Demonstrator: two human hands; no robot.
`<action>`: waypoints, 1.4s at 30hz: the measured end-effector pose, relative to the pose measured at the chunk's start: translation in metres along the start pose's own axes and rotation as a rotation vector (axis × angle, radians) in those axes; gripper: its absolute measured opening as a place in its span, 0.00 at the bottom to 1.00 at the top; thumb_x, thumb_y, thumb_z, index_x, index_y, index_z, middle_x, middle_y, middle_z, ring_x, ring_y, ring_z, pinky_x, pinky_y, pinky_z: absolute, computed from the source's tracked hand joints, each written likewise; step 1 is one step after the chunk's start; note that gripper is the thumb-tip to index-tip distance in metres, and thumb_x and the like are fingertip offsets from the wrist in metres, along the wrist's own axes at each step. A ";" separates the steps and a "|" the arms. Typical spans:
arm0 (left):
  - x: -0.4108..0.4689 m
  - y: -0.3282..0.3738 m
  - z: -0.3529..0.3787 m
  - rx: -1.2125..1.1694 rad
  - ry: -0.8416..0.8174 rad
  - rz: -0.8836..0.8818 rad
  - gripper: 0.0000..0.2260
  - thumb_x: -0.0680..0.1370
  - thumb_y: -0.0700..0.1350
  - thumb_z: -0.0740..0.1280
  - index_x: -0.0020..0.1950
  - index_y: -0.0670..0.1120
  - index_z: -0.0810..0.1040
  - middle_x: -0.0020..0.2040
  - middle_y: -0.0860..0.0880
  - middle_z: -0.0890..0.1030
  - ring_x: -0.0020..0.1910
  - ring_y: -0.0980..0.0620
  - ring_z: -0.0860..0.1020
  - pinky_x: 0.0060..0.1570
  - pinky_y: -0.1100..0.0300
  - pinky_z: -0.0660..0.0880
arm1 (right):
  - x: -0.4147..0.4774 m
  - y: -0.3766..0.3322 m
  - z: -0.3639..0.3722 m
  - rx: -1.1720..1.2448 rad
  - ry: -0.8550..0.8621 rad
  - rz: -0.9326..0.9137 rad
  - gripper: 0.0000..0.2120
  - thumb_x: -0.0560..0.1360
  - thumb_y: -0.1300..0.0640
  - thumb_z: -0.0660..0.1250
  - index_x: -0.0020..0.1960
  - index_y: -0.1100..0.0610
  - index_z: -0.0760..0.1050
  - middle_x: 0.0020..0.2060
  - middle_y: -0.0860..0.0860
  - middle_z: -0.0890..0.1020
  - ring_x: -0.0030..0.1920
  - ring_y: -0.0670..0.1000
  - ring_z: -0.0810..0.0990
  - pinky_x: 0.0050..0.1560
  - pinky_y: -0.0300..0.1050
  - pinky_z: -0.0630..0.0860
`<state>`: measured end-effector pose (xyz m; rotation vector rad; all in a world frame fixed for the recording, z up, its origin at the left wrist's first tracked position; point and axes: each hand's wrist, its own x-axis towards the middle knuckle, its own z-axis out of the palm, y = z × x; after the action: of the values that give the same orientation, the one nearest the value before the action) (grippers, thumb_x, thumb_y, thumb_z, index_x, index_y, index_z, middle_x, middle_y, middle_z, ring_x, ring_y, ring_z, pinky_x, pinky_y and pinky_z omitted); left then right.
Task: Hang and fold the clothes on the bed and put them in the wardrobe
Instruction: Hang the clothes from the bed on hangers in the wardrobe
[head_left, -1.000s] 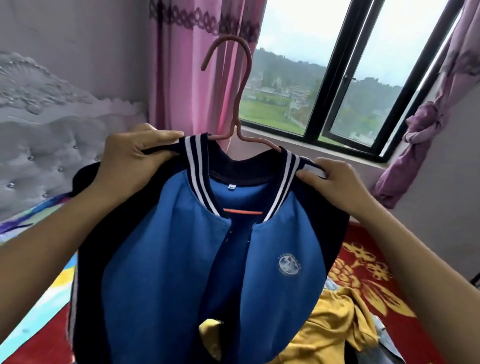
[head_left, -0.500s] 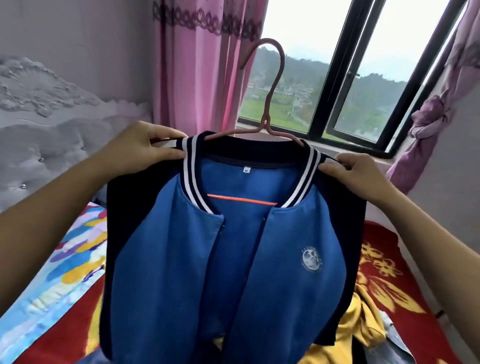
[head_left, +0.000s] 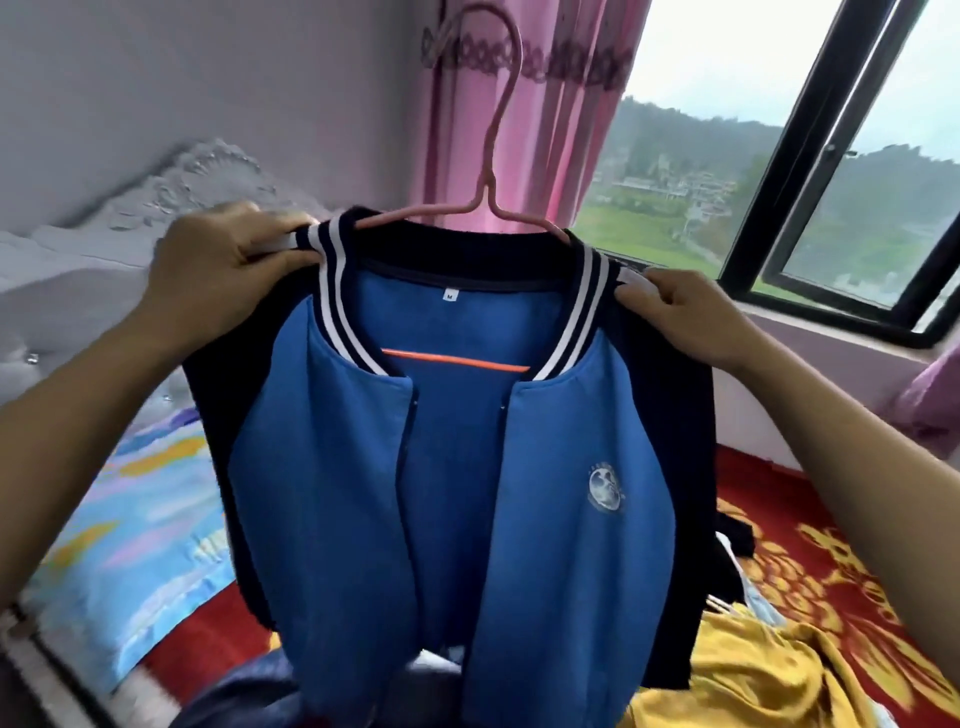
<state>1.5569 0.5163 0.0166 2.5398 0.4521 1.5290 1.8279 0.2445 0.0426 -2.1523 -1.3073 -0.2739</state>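
Jacket (head_left: 550, 499) on pink hanger (head_left: 493, 171), left fingers (head_left: 260, 249) and right fingers (head_left: 654, 291) pinched closed on its striped collar

Blue jacket (head_left: 322, 467) on pink hanger (head_left: 498, 104), bed (head_left: 831, 597) somewhat blurred.

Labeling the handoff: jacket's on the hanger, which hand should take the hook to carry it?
Probably the left hand: it grips the jacket nearer the hanger hook than the right hand.

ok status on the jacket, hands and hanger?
Left hand and right hand each grip a shoulder of the blue jacket. Jacket on pink hanger, front unfastened, held above bed. Yellow garment lies below; nothing blocking.
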 end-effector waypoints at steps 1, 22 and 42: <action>-0.003 -0.006 -0.012 0.046 0.032 -0.001 0.23 0.71 0.57 0.64 0.59 0.44 0.80 0.45 0.36 0.80 0.46 0.37 0.78 0.47 0.47 0.73 | 0.008 -0.009 0.007 -0.005 0.019 -0.031 0.20 0.78 0.47 0.61 0.31 0.54 0.64 0.26 0.46 0.68 0.27 0.45 0.66 0.30 0.39 0.63; -0.221 0.028 -0.314 0.960 0.379 -0.431 0.12 0.74 0.47 0.70 0.53 0.42 0.82 0.44 0.41 0.80 0.44 0.39 0.78 0.39 0.54 0.71 | 0.001 -0.282 0.196 0.234 -0.063 -0.707 0.17 0.78 0.43 0.57 0.42 0.57 0.64 0.39 0.64 0.79 0.43 0.66 0.76 0.36 0.48 0.59; -0.364 0.089 -0.533 1.340 0.576 -0.662 0.10 0.73 0.41 0.71 0.52 0.37 0.82 0.43 0.35 0.77 0.44 0.35 0.76 0.46 0.44 0.71 | -0.121 -0.558 0.239 0.472 -0.450 -1.042 0.23 0.77 0.43 0.61 0.30 0.54 0.59 0.26 0.48 0.66 0.32 0.53 0.67 0.33 0.48 0.60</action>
<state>0.9448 0.2964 -0.0122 1.8655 2.7850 1.8881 1.2573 0.4834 0.0099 -1.0161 -2.3843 0.1332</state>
